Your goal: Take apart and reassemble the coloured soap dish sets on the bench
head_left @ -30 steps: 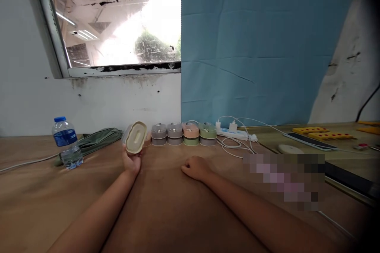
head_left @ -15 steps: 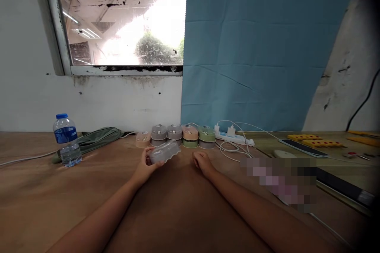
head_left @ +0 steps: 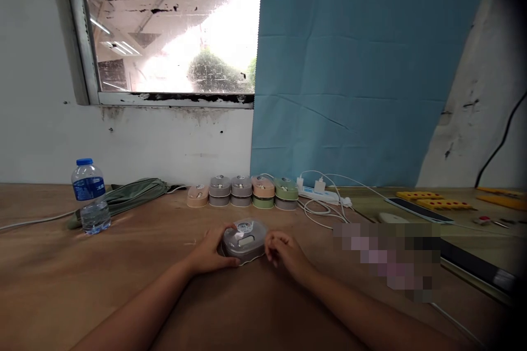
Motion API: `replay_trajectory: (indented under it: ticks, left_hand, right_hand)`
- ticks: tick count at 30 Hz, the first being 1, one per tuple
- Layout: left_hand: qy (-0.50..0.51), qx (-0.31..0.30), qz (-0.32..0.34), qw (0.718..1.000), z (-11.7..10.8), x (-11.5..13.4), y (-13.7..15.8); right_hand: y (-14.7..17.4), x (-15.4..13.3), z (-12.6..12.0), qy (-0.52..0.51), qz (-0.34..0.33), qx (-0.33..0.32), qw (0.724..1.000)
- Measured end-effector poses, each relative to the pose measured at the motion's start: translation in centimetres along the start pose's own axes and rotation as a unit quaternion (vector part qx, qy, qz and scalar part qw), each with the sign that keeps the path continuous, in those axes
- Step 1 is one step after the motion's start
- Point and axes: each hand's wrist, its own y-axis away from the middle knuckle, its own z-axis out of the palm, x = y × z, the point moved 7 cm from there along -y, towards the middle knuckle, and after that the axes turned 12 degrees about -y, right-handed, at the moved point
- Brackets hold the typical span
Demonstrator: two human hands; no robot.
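Observation:
On the wooden table in front of me sits a grey oval lidded box (head_left: 246,242) under a clear plastic cover, with a round white label and a pale oblong patch on top. My left hand (head_left: 218,249) grips its left end, thumb at the near edge and fingers over the far side. My right hand (head_left: 286,252) is close against the right end, its fingers curled inward; what they hold, if anything, is hidden. Whether the right fingertips touch the box I cannot tell.
Behind stand similar boxes in grey, pink and green, mostly stacked in twos, such as a green one (head_left: 286,189). A water bottle (head_left: 90,197) and green cloth bundle (head_left: 134,197) are at left. A power strip (head_left: 323,193) with white cables lies right, near a blurred-out patch.
The clear cover, held tilted in my left hand before, now sits over a grey box lower and nearer to me. My right hand has come down beside it, still curled.

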Motion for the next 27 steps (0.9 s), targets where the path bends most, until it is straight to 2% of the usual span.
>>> replay_trajectory:
  ticks: [3,5,6,9,11,15,23,27]
  left_hand:
    - [-0.047,0.085,0.011,0.995,-1.9,1.4,0.3]
    - [-0.032,0.137,0.046,0.989,-2.8,3.2,0.7]
    - [-0.019,0.144,0.07,0.987,-2.9,4.2,0.9]
    - [0.008,0.12,0.13,0.984,-1.9,6.6,1.3]
    - [0.007,0.116,0.144,0.983,-1.1,7.2,1.4]
    - [-0.026,0.141,0.163,0.976,-0.4,7.0,1.5]
    - [-0.116,0.175,0.214,0.954,-0.6,7.4,1.7]
    - [-0.14,0.169,0.226,0.949,-0.2,7.9,1.8]
  right_hand:
    - [1.1,0.2,1.7,-0.064,0.016,-0.083,0.994]
    - [1.5,0.0,2.4,-0.096,-0.001,-0.108,0.99]
    - [1.6,-0.1,2.5,-0.1,-0.012,-0.108,0.989]
    - [1.8,-0.5,2.9,-0.082,-0.041,-0.108,0.99]
    - [2.0,-0.7,3.2,-0.056,-0.059,-0.119,0.99]
    - [2.2,-0.9,3.5,-0.033,-0.064,-0.137,0.988]
    - [2.2,-0.8,3.5,-0.041,-0.054,-0.143,0.987]
    - [2.2,-0.9,3.6,-0.037,-0.063,-0.151,0.986]
